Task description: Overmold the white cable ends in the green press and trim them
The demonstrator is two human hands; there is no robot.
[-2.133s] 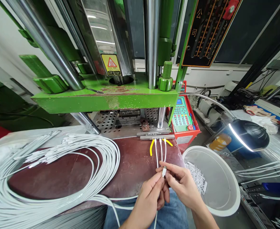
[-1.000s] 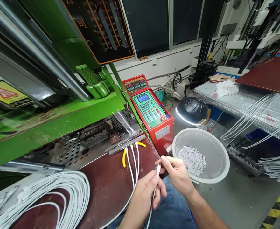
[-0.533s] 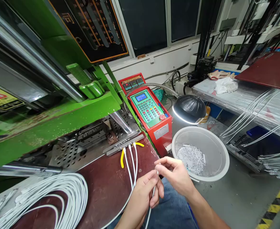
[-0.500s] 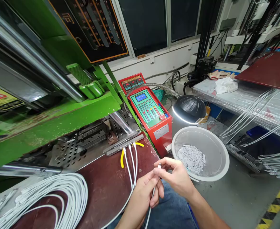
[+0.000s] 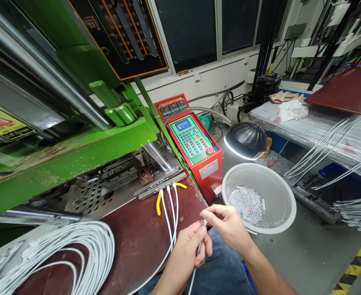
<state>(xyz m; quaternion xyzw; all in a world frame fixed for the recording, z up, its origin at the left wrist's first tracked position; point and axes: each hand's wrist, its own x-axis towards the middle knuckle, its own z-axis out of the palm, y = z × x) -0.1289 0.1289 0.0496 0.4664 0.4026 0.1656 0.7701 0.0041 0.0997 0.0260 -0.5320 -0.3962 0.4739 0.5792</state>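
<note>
My left hand (image 5: 190, 246) is closed around a white cable (image 5: 192, 280) just below its end, over my lap. The fingers of my right hand (image 5: 226, 223) pinch at the tip of that cable, where a small white piece shows between both hands; the fingertips hide most of it. To the left, white cables (image 5: 170, 217) run to a slotted metal bar (image 5: 162, 186) on the dark red board (image 5: 131, 241). Yellow handles (image 5: 158, 203) stick out beside the bar. A large coil of white cables (image 5: 97, 250) lies at the board's left.
A green press (image 5: 76, 153) stands at the left, with a red control box (image 5: 193, 143) beyond the board. Right of my hands is a grey bin (image 5: 279, 205) holding white scraps. A black lamp (image 5: 246, 139) stands behind it, and cables hang off a wrapped table (image 5: 316, 135).
My right fingers have shifted onto the cable's tip and now cover the metal connector end that showed before. My left hand keeps its hold on the cable.
</note>
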